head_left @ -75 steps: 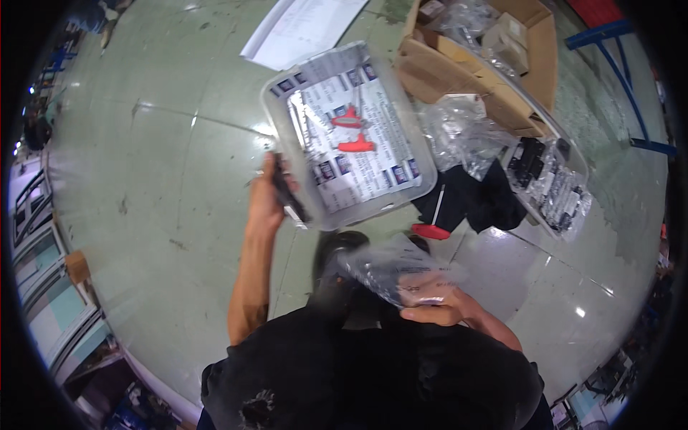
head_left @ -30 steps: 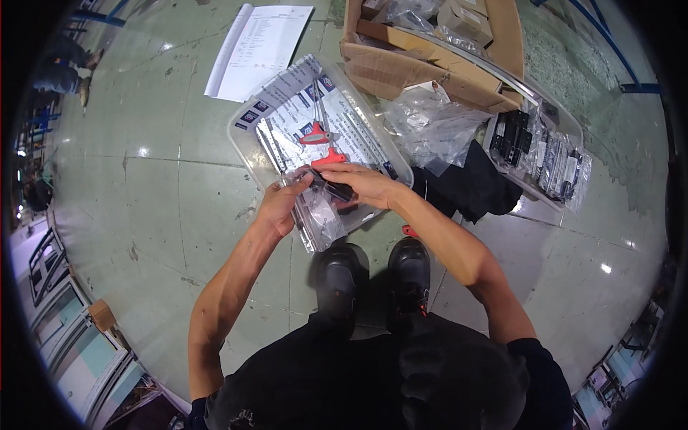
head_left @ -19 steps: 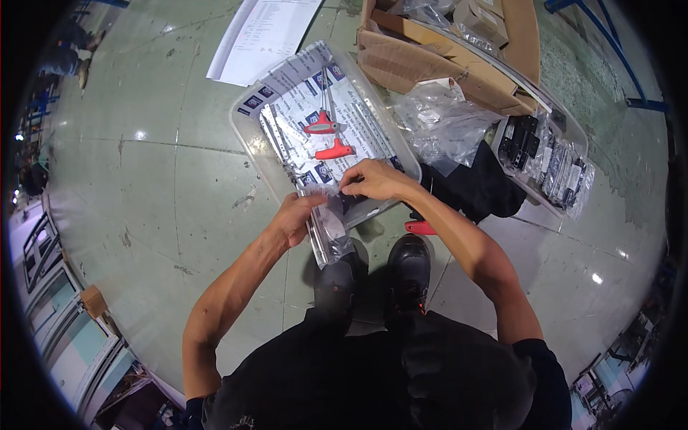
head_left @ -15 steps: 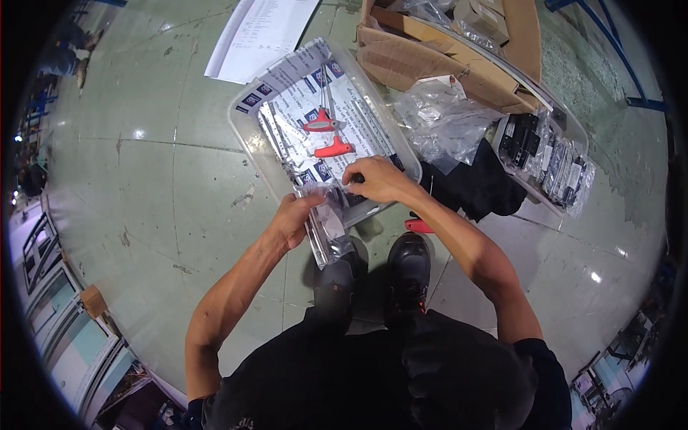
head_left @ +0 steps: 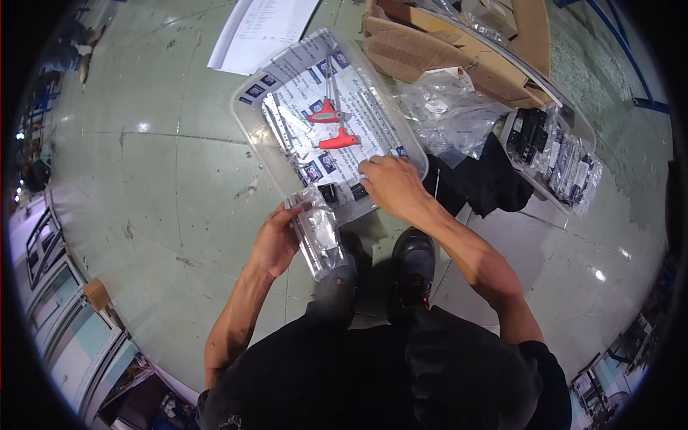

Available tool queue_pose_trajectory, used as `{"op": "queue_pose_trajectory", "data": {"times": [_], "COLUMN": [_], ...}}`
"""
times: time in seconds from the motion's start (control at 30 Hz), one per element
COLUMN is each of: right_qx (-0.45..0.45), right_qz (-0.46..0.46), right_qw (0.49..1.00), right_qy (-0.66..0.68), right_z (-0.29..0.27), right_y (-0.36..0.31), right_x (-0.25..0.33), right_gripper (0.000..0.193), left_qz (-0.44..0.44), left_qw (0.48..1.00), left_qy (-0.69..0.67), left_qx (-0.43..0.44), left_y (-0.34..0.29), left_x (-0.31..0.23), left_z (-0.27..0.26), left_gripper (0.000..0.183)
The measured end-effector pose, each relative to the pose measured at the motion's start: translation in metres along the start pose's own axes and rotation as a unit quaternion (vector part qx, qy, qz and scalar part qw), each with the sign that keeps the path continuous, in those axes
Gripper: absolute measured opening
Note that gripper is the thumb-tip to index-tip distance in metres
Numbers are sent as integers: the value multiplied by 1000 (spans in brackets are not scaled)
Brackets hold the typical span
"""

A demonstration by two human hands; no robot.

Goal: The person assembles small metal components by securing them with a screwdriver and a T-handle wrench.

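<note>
Just right of the right fingers (head_left: 368, 169), see black cloth (head_left: 496, 180) and crumpled plastic (head_left: 459, 118); well beyond, a cardboard box (head_left: 408, 51). Ahead of the left fingers (head_left: 289, 213), see a plastic tub (head_left: 250, 129) holding red-handled tools (head_left: 337, 139). Grasping a clear bag (head_left: 320, 238) in the left fingers by the tub's near edge; cannot tell of any hold in the curled right fingers, above the tub.

Fair brightness, white glints on the floor (head_left: 158, 193) — black rim, strong fisheye curvature
</note>
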State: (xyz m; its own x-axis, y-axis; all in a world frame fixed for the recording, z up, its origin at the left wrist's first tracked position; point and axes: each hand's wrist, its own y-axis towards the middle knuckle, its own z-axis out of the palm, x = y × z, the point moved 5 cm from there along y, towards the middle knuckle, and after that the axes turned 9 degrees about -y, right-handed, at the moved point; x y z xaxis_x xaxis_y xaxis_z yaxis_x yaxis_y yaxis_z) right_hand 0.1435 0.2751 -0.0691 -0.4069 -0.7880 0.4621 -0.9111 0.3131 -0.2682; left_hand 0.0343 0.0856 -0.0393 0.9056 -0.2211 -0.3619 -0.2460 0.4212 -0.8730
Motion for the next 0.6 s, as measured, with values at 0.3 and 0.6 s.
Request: {"op": "queue_pose_trajectory", "data": {"times": [0.3, 0.6], "right_qx": [16, -110], "right_qz": [150, 7], "right_qw": [796, 908], "right_qy": [587, 404], "right_z": [6, -43], "right_y": [-16, -31], "right_x": [47, 67], "right_gripper": [29, 11], "left_qz": [108, 70], "left_qw": [981, 966], "left_qy": [-93, -153], "left_qx": [134, 194], "left_y": [17, 27], "left_x": [-6, 9], "left_z": [24, 35], "left_gripper": [46, 49]}}
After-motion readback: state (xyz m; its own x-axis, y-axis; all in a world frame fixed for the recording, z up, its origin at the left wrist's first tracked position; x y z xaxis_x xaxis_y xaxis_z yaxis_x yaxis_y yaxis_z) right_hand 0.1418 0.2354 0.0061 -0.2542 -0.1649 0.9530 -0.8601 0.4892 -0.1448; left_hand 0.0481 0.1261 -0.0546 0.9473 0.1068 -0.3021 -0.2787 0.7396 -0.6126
